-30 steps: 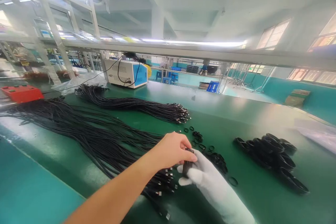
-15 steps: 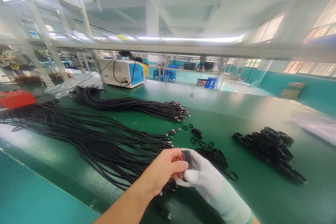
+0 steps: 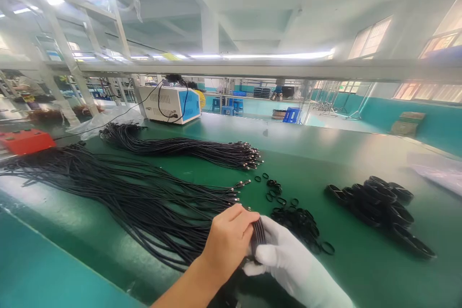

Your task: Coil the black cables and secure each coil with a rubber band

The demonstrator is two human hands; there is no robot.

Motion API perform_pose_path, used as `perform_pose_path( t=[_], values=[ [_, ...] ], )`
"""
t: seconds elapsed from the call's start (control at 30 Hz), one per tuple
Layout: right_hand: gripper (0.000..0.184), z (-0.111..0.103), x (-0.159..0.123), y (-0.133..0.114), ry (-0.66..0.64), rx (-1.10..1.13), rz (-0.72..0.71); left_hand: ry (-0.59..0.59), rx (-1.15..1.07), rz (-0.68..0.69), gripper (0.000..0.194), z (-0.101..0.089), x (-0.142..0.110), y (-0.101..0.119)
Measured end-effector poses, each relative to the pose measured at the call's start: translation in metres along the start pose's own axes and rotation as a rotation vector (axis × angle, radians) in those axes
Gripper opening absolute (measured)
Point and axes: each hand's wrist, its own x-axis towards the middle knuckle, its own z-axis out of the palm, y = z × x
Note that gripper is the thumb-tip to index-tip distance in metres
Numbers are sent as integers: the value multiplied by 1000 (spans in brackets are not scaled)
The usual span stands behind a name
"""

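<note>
A coiled black cable [image 3: 258, 232] is between my two hands, low in the middle of the view. My right hand [image 3: 279, 250], in a white glove, is closed around the coil from the right. Bare, my left hand [image 3: 231, 238] has its fingers bent over the coil's left side; its thumb is hidden. Under and left of my hands lies a spread of long black cables [image 3: 144, 207] with metal plugs at their right ends. Just beyond the glove is a heap of small black rings [image 3: 296, 221], with several loose ones beside it.
A second bundle of black cables [image 3: 187, 149] lies farther back on the green table [image 3: 325, 154]. Coiled black cables [image 3: 382, 207] are piled at right. A white and blue machine [image 3: 171, 104] and a red box [image 3: 27, 141] stand at left. A metal shelf beam [image 3: 231, 70] crosses above.
My left hand has turned, its back now up and its fingers reaching over the top of the coil. The right hand keeps its hold. The view has shifted slightly.
</note>
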Motion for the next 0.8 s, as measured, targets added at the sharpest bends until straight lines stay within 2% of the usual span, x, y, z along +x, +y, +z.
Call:
perform_pose_path(
  t=[0.2,0.3,0.37,0.47,0.53,0.6,0.67,0.7,0.8],
  values=[
    [51,0,5,-1,78,-45,-11,-108,-120,-142,37,-3,15,-2],
    [44,0,6,-1,27,26,-39,-133,-126,-236,37,-5,25,-2],
    [38,-1,5,-1,-29,91,-39,-203,-137,-305,33,-11,32,-3],
    [32,-5,2,-2,-114,259,-18,-355,-373,-427,28,-26,39,-9],
    [37,-6,1,-2,-175,368,30,-483,-617,-477,37,-36,40,-17],
    [48,-6,1,-3,-232,406,122,-601,-826,-471,44,-40,38,-24],
    [52,-5,3,-3,-234,349,167,-641,-918,-453,43,-39,35,-28],
    [51,-5,4,-2,-195,272,151,-627,-901,-453,41,-37,34,-30],
    [50,-6,6,0,5,-48,34,-549,-683,-483,38,-32,35,-28]
  ],
)
